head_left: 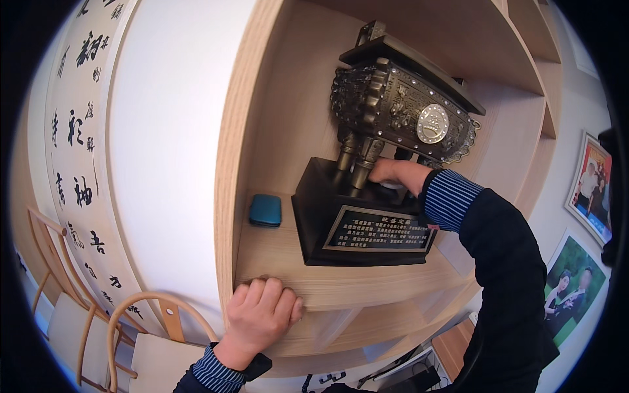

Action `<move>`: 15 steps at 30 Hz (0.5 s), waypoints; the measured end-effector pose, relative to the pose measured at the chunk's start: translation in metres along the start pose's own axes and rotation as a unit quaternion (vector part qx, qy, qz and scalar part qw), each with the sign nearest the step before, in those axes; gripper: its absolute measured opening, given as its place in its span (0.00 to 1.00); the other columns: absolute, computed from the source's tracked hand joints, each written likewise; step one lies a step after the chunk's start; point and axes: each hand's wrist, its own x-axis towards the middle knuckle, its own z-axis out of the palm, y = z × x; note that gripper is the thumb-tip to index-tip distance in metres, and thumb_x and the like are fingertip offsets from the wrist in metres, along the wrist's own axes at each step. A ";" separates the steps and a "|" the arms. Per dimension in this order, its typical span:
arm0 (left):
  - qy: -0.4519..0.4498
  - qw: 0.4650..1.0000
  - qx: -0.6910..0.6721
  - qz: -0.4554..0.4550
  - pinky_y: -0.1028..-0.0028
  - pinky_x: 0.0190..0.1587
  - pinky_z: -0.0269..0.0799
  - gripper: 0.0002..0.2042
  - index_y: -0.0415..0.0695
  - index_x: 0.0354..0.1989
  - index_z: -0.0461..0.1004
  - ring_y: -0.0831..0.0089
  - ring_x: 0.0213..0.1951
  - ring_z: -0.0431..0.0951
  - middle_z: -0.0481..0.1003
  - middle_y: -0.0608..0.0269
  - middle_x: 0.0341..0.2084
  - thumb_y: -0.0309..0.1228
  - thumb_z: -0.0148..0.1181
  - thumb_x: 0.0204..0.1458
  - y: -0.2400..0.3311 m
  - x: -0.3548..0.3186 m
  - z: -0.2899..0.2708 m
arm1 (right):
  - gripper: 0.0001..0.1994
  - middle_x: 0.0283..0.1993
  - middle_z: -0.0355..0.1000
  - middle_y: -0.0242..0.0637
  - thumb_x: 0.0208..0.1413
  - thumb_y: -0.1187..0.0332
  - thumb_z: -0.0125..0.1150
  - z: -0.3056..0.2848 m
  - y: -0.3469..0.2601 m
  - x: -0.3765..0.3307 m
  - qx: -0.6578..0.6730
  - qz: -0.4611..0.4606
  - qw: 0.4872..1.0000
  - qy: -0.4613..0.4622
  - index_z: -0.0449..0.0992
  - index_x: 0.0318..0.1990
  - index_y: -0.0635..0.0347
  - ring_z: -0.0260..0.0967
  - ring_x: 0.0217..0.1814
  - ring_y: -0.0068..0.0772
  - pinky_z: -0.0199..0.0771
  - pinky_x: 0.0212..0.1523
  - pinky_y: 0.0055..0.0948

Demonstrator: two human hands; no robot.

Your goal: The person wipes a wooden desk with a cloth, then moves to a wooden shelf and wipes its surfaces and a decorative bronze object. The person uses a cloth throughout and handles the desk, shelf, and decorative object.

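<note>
wooden shelf (367, 288) | left hand (259, 318) fingers curled over edge | right hand (392, 171) under bronze vessel (403, 108), fingers hidden

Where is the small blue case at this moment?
In the head view, the small blue case lies on the wooden shelf, left of the dark base of the bronze vessel.

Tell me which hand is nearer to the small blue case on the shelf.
Left. The left hand grips the shelf's front edge, just below and in front of the blue case. The right hand is farther off to the case's right, under the bronze vessel.
</note>
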 end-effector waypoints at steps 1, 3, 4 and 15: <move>0.005 1.000 -0.005 0.004 0.67 0.30 0.60 0.06 0.47 0.22 0.71 0.65 0.27 0.68 0.65 0.63 0.24 0.31 0.62 0.46 0.000 0.000 0.000 | 0.20 0.54 0.75 0.58 0.67 0.62 0.47 -0.002 -0.001 0.001 -0.002 0.009 1.000 -0.013 0.73 0.58 0.64 0.73 0.58 0.56 0.71 0.59 0.43; 0.000 1.000 -0.004 0.002 0.67 0.31 0.61 0.07 0.47 0.22 0.71 0.65 0.27 0.68 0.66 0.63 0.24 0.31 0.62 0.47 0.000 -0.001 -0.001 | 0.21 0.56 0.75 0.57 0.66 0.61 0.47 -0.002 -0.001 -0.001 -0.002 0.020 0.999 -0.030 0.73 0.59 0.64 0.72 0.59 0.55 0.70 0.60 0.43; -0.002 1.000 -0.005 0.003 0.67 0.31 0.61 0.07 0.47 0.22 0.71 0.66 0.27 0.68 0.66 0.63 0.24 0.31 0.62 0.47 0.000 -0.001 -0.001 | 0.21 0.56 0.75 0.57 0.66 0.60 0.47 -0.001 -0.002 -0.002 -0.001 0.025 0.999 -0.033 0.73 0.60 0.63 0.72 0.60 0.54 0.69 0.61 0.43; -0.024 1.000 0.011 0.014 0.70 0.34 0.64 0.10 0.49 0.24 0.71 0.69 0.32 0.72 0.67 0.65 0.26 0.36 0.62 0.55 -0.002 -0.002 -0.006 | 0.30 0.62 0.73 0.54 0.69 0.50 0.43 0.020 0.000 -0.067 0.283 -0.023 0.955 0.089 0.65 0.69 0.61 0.69 0.65 0.52 0.65 0.66 0.41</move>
